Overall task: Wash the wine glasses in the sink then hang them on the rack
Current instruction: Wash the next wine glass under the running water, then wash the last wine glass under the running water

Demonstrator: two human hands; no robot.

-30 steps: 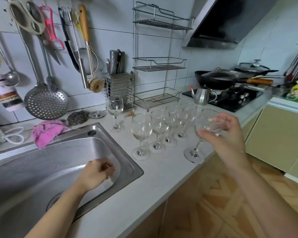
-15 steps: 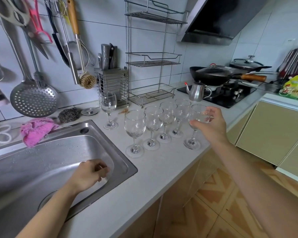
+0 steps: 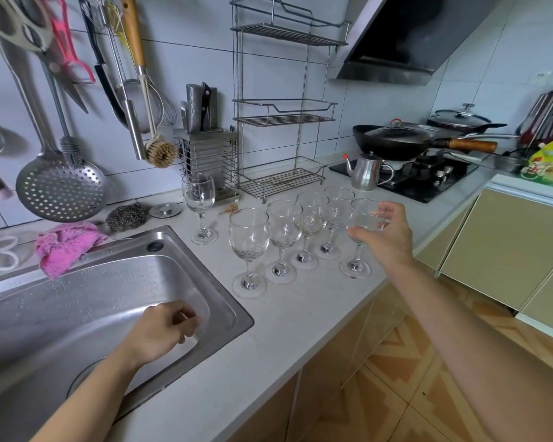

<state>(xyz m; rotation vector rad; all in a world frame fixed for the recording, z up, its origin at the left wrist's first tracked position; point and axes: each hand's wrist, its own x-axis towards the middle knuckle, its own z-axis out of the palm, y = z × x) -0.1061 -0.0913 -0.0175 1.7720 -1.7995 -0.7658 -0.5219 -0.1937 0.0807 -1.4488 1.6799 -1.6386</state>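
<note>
Right hand (image 3: 385, 237) now round end wine glass (image 3: 363, 215) bowl; left hand (image 3: 160, 333) loose, empty, over sink (image 3: 224, 291).

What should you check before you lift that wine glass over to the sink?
1. Right hand curled round the wine glass bowl: ok.
2. Wine glass upright: ok.
3. Gap to the neighbouring glass: cannot tell, they overlap in this view.
4. Left hand holding nothing, over the sink: ok.
5. Water running: cannot tell, no tap in view.
</note>
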